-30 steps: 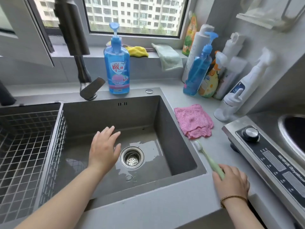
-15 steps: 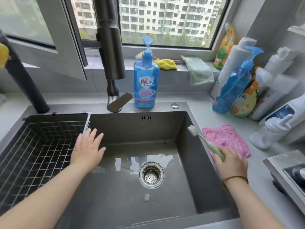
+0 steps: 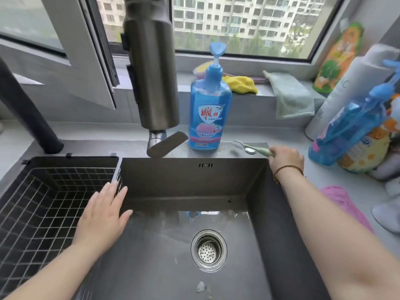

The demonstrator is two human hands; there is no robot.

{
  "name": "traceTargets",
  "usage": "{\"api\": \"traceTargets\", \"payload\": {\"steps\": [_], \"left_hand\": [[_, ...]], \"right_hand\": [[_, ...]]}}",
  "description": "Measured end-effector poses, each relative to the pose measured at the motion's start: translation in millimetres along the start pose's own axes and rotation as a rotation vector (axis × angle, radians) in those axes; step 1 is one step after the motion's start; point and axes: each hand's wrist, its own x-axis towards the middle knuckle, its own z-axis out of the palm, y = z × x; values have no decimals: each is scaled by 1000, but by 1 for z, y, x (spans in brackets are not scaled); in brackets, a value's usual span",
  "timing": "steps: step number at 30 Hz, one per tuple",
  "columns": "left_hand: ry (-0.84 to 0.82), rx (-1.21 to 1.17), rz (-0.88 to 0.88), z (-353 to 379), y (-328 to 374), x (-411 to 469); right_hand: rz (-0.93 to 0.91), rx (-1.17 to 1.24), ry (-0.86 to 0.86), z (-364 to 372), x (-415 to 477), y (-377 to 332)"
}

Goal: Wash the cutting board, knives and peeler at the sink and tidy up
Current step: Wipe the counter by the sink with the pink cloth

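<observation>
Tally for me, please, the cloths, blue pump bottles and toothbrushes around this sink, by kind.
Cloths: 3 (yellow cloth, pale green cloth, pink fluffy cloth)
Blue pump bottles: 2 (upright blue pump bottle, leaning blue pump bottle)
Toothbrushes: 1 (pale green plastic toothbrush, in the grip of the right hand)
Total: 6

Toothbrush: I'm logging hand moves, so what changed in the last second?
The right hand, gripping the green toothbrush throughout, carried it from the front right counter to the sink ledge behind, bristles near the blue soap bottle. The left hand moved from beside the drain to the wire basket. Bottle and pink cloth stayed put.
</observation>
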Motion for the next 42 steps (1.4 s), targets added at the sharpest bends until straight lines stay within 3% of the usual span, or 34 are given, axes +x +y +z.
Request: {"api": "traceTargets", "payload": {"steps": [11, 17, 23, 27, 30, 37, 39, 42], "left_hand": [[-13, -32, -9, 9, -6, -2], [65, 11, 18, 12, -5, -2], [-41, -128, -82, 5, 0, -1], [-65, -135, -109, -3, 2, 0], [-48, -124, -25, -5, 5, -1], [10, -190, -38, -24, 31, -35], [-4, -285, -58, -30, 53, -54], [-32, -415, 5, -37, 84, -84]], "right_hand": [[-181, -296, 7, 30, 62, -4], [-120, -123, 23, 33, 54, -1], [22, 71, -8, 6, -3, 30], [138, -4, -190, 5, -64, 73], [179, 34, -284, 13, -99, 103], [288, 128, -166, 21, -70, 108], [202, 104, -181, 22, -64, 100], [-128, 118, -202, 24, -71, 85]]}}
